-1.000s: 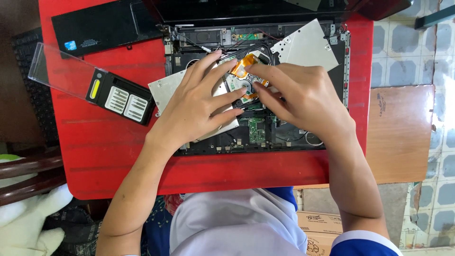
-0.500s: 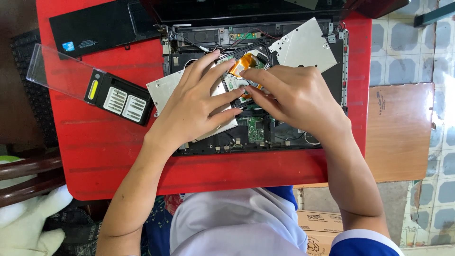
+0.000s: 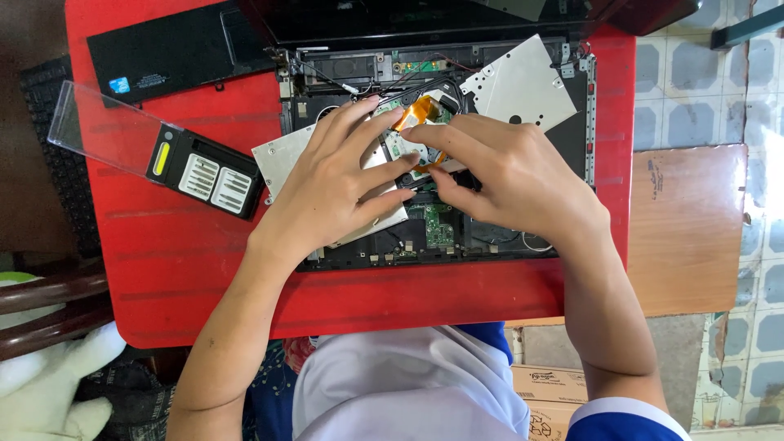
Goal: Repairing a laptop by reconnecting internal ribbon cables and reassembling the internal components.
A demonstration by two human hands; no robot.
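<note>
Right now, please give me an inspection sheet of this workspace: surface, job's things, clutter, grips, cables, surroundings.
Surface: red table, partly covered.
Job's things: opened laptop with boards showing; orange ribbon between both hands.
Clutter: bit case, black panel, silver plate.
Grips: left hand flat on the laptop's metal cover; right hand pinching at the ribbon.
Cables: thin black wires in the laptop.
Surroundings: tiled floor, wooden board, cardboard box.

A small blue sticker point(image 3: 119, 85) and a white printed label point(image 3: 153, 80) sit on the black panel at my far left; brown cardboard boxes point(image 3: 541, 398) lie beneath the tabletop by my right arm.
</note>
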